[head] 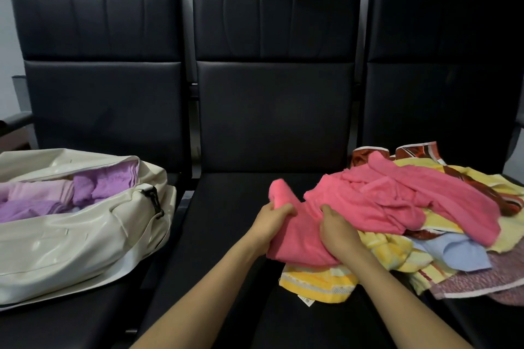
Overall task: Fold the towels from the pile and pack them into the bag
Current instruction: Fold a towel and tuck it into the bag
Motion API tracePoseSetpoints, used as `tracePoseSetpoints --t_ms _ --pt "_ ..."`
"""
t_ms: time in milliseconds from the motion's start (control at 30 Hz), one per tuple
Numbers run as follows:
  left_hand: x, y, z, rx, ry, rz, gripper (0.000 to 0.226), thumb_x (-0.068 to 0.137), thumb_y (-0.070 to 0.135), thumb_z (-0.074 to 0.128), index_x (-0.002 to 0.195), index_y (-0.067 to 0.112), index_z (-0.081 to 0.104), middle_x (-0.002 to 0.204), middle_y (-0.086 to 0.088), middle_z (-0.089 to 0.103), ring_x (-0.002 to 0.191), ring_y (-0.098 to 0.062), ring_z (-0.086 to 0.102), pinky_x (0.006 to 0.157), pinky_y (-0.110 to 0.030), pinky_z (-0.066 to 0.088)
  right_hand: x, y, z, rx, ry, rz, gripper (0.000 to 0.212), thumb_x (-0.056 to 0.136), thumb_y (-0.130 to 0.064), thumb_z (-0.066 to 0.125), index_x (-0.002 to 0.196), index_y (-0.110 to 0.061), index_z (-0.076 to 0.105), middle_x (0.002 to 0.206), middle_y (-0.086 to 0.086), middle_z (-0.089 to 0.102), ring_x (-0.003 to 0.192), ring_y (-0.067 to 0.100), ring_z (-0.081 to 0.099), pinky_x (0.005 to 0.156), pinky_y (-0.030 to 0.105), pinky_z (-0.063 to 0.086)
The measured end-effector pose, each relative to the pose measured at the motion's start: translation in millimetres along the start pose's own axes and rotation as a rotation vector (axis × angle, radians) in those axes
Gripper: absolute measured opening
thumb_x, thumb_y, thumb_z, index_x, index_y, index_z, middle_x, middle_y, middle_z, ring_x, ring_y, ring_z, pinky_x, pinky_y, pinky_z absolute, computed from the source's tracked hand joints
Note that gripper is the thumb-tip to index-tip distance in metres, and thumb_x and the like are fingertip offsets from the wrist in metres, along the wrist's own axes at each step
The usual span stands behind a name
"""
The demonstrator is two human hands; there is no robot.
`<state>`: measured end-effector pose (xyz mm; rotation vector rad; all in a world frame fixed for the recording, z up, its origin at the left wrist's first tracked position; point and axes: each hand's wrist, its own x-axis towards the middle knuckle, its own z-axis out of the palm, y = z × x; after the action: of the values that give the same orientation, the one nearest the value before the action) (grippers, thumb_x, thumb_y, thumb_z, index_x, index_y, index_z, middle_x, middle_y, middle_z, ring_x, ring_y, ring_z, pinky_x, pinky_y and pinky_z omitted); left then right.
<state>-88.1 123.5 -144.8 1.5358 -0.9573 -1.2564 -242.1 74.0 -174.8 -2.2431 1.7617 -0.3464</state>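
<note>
Forearms: both of mine reach forward from the bottom edge, over the middle seat of a row of black chairs.
Left hand: its fingers are closed around one end of the pink towel; a small lump of cloth stands up above the fist.
Right hand: it grips a fold of the same towel, just beside the left hand.
Pink towel: crumpled and not folded yet; most of it lies on top of the pile on my right.
Bag: white and open, on the left seat, with purple towels inside.
Risk: if I pull now, I think the pink towel may drag the yellow towel under it off the seat, because that one lies near the front edge. My two grips are also close together, so the long part may tangle and the fold may come out uneven.
</note>
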Motion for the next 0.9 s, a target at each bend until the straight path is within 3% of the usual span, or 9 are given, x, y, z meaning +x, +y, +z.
tracePoseSetpoints --t_ms 133,333,400,467,533,633,767,833,900 --pt "-27.7 24.0 -5.2 0.139 -0.094 0.225 0.022 0.089 0.029 0.056 0.110 0.024 0.055 0.110 -0.004 0.062 0.101 -0.021 0.062 0.093 -0.044 0.051 -1.8 -8.2 1.1 0.098 0.010 -0.022 0.033 0.104 -0.025 0.026 0.128 -0.010 0.043 0.117 0.015 0.061 0.101 0.032 0.060 0.069 0.034 0.037" --pt "-53.3 49.2 -36.3 -0.020 -0.071 0.293 0.027 0.093 0.025 0.056 0.119 0.024 0.051 0.109 -0.002 0.062 0.097 -0.018 0.064 0.078 -0.032 0.052 -14.2 -40.5 -3.7 1.266 -0.272 0.315 0.042 0.098 -0.055 0.035 0.099 -0.022 0.061 0.102 0.010 0.065 0.096 0.026 0.061 0.081 0.038 0.048" --pt "-53.8 48.7 -48.9 -0.055 -0.052 0.259 0.031 0.092 0.026 0.057 0.122 0.021 0.050 0.109 -0.004 0.062 0.097 -0.020 0.064 0.076 -0.031 0.050 -15.4 -43.7 -6.0 1.465 -0.455 0.408 0.057 0.092 -0.065 0.040 0.107 -0.016 0.063 0.105 0.013 0.067 0.096 0.027 0.063 0.076 0.038 0.052" --pt "-51.2 45.2 -61.9 -0.046 0.007 0.211 0.034 0.091 0.028 0.059 0.121 0.019 0.047 0.110 -0.006 0.060 0.097 -0.021 0.063 0.077 -0.032 0.051 -17.2 -44.3 -7.0 1.594 -0.558 0.361 0.047 0.091 -0.055 0.051 0.101 -0.012 0.067 0.101 0.014 0.068 0.088 0.026 0.067 0.070 0.035 0.054" --pt "-45.0 37.8 -76.3 0.023 0.123 0.186 0.033 0.090 0.030 0.063 0.115 0.015 0.046 0.107 -0.005 0.059 0.093 -0.018 0.062 0.073 -0.029 0.050 -12.5 -41.8 -6.2 1.665 -0.539 0.268 0.030 0.082 -0.031 0.066 0.108 -0.018 0.060 0.108 0.010 0.064 0.090 0.021 0.069 0.066 0.031 0.055" --pt "-34.2 23.5 -95.6 0.101 0.252 0.170 0.048 0.085 0.031 0.070 0.118 0.011 0.041 0.112 -0.005 0.054 0.094 -0.014 0.057 0.073 -0.028 0.049 -1.8 -32.5 -4.4 1.648 -0.407 0.110 0.064 0.072 -0.009 0.072 0.131 -0.025 0.053 0.127 0.011 0.057 0.113 0.024 0.062 0.082 0.033 0.055" --pt "-28.2 13.8 -103.4 0.120 0.166 0.210 0.060 0.087 0.022 0.068 0.140 0.030 0.040 0.131 -0.001 0.046 0.116 -0.020 0.050 0.102 -0.037 0.044 1.4 -28.0 -5.9 1.611 -0.342 0.010 0.073 0.043 -0.023 0.095 0.113 -0.020 0.072 0.129 0.009 0.059 0.118 0.022 0.059 0.094 0.034 0.053" --pt "-29.0 14.6 -102.0 0.161 0.120 0.251 0.037 0.090 0.018 0.064 0.123 0.033 0.059 0.127 0.006 0.052 0.113 -0.013 0.051 0.095 -0.028 0.045 0.1 -29.2 -8.4 1.564 -0.303 0.006 0.050 0.057 -0.014 0.087 0.105 -0.018 0.074 0.130 0.010 0.057 0.114 0.020 0.060 0.090 0.032 0.052" --pt "-31.6 16.1 -102.2 0.224 0.068 0.239 0.037 0.088 0.014 0.067 0.120 0.032 0.061 0.118 0.008 0.053 0.105 -0.009 0.052 0.085 -0.022 0.045 -3.9 -29.8 -12.9 1.477 -0.279 -0.005 0.036 0.074 -0.001 0.071 0.106 -0.018 0.071 0.132 0.005 0.054 0.114 0.014 0.056 0.087 0.028 0.051"
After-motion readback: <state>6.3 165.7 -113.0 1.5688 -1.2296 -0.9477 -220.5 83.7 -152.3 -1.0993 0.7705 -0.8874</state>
